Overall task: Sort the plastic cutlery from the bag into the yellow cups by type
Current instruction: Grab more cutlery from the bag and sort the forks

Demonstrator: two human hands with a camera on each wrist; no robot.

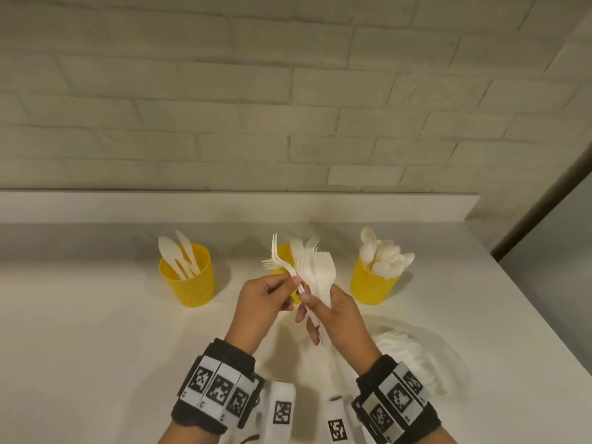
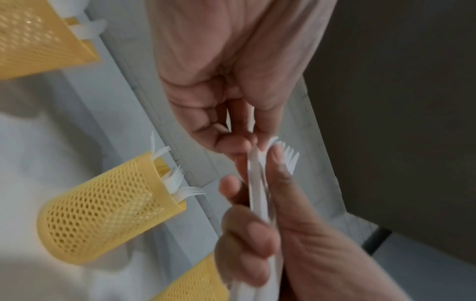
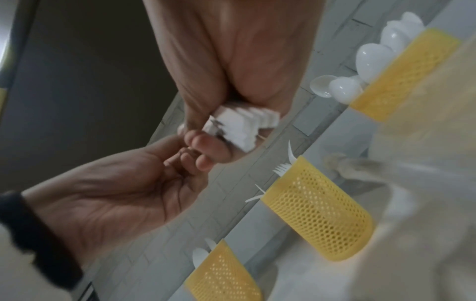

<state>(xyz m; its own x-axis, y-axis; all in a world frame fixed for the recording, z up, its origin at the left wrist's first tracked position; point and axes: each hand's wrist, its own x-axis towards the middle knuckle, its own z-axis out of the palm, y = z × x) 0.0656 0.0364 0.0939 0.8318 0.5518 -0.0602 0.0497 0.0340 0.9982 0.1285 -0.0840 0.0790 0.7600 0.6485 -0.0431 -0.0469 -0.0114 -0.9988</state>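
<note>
Over the table, my right hand [image 1: 320,312] grips a bunch of white plastic forks [image 1: 315,270] by the handles, tines up. The handle ends [image 3: 242,126] stick out of the fist in the right wrist view. My left hand [image 1: 296,285] pinches the handle of one fork [image 1: 276,251] at the bunch's left edge. Three yellow mesh cups stand behind. The left cup [image 1: 187,280] holds knives. The middle cup [image 1: 283,257], partly hidden by the forks, holds forks [image 2: 177,177]. The right cup [image 1: 371,283] holds spoons [image 3: 371,59].
The clear plastic bag [image 1: 413,350] with more white cutlery lies on the white table [image 1: 96,331] to the right of my right wrist. A brick wall with a low ledge [image 1: 224,203] runs right behind the cups. The table's right edge slants past the bag.
</note>
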